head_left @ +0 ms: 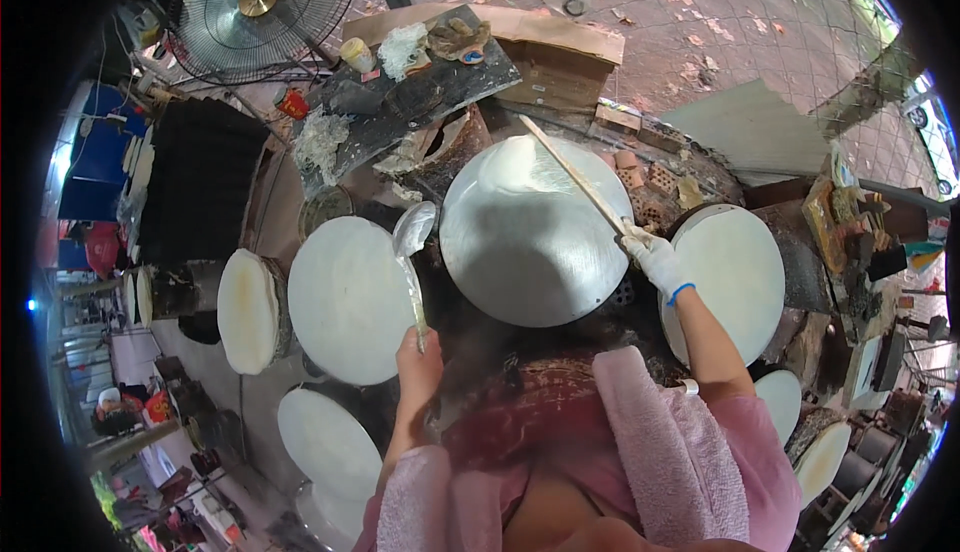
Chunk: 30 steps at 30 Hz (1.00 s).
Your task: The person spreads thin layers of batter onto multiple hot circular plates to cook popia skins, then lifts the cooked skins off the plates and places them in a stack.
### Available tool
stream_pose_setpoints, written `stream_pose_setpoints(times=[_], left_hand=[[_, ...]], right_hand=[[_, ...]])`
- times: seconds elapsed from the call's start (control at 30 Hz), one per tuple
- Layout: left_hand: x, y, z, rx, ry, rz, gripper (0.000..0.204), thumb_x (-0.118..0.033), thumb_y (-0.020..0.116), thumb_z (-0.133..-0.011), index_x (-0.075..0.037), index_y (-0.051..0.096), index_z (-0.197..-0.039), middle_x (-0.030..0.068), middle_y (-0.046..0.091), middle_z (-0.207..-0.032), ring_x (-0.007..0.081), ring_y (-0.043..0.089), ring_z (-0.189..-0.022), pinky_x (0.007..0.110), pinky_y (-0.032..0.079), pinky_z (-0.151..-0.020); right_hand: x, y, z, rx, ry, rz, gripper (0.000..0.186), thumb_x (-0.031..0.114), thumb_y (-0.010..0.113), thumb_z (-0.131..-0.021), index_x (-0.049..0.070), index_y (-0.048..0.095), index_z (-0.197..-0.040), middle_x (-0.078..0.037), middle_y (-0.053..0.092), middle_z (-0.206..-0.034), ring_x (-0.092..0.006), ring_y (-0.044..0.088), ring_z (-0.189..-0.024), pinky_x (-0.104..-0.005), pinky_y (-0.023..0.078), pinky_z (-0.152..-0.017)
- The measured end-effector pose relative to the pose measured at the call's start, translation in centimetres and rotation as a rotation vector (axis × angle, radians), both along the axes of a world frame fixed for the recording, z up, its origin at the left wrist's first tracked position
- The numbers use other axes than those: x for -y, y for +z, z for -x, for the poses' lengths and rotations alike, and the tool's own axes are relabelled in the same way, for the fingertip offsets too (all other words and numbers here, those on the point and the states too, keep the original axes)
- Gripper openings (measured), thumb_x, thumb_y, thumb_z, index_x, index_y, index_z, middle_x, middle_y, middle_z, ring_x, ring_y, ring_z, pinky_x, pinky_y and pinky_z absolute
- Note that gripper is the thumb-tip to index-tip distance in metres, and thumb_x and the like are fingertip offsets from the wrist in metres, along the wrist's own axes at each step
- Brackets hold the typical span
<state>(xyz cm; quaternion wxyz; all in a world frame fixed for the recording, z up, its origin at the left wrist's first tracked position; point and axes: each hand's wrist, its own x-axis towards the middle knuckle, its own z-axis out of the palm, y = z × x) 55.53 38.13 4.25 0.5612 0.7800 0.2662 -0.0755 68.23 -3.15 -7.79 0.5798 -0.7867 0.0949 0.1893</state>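
A round metal griddle (535,277) lies in front of me, with a pale patch of wet batter (508,166) on its far side. My right hand (655,260), in a white glove with a blue cuff, is closed round the near end of a long wooden stick (578,180). The stick slants across the griddle's right half, its far end by the rim beside the batter. Off the griddle's left edge, my bare left hand (420,358) grips the handle of a batter-coated ladle (414,227), bowl pointing away from me.
Pale round discs stand on both sides: a large left one (350,302), a large right one (735,272), and several smaller ones. Beyond the griddle are a dark board (440,92) with a jar and rags, bricks (660,180) and a cardboard box (555,72). A fan (260,2) stands far left.
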Motion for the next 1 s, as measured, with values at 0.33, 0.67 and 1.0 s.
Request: stream_pose_setpoints(times=[0.33, 0.67, 1.0], left_hand=[[1.5, -0.6, 2.9, -0.055, 0.164, 0.047, 0.015, -0.015, 0.053, -0.094, -0.004, 0.053, -0.083, -0.0004, 0.047, -0.056, 0.0068, 0.043, -0.043, 0.024, 0.033, -0.038], [1.6, -1.8, 5.9, -0.009, 0.145, -0.190, 0.016, -0.016, 0.054, -0.095, -0.005, 0.048, -0.084, -0.0039, 0.040, -0.056, 0.0049, 0.036, -0.041, 0.023, 0.028, -0.038], [1.3, -2.1, 7.8, -0.020, 0.144, -0.359, 0.018, -0.016, 0.057, -0.091, -0.001, 0.051, -0.083, 0.0065, 0.047, -0.058, 0.0126, 0.044, -0.048, 0.030, 0.036, -0.047]], right_hand=[[0.2, 1.4, -2.5, 0.041, 0.274, -0.020, 0.036, 0.031, 0.066, -0.087, 0.001, 0.067, -0.106, -0.002, 0.064, -0.078, -0.0080, 0.051, -0.061, -0.0253, 0.045, -0.058], [-2.2, 5.6, -2.9, -0.212, 0.490, -0.008, 0.035, 0.025, 0.058, -0.092, 0.006, 0.061, -0.121, 0.000, 0.064, -0.085, -0.0055, 0.048, -0.061, -0.0225, 0.044, -0.058], [0.4, 3.4, -4.6, -0.386, 0.626, -0.122, 0.040, 0.025, 0.066, -0.088, 0.007, 0.059, -0.124, 0.000, 0.063, -0.084, -0.0069, 0.047, -0.055, -0.0233, 0.045, -0.053]])
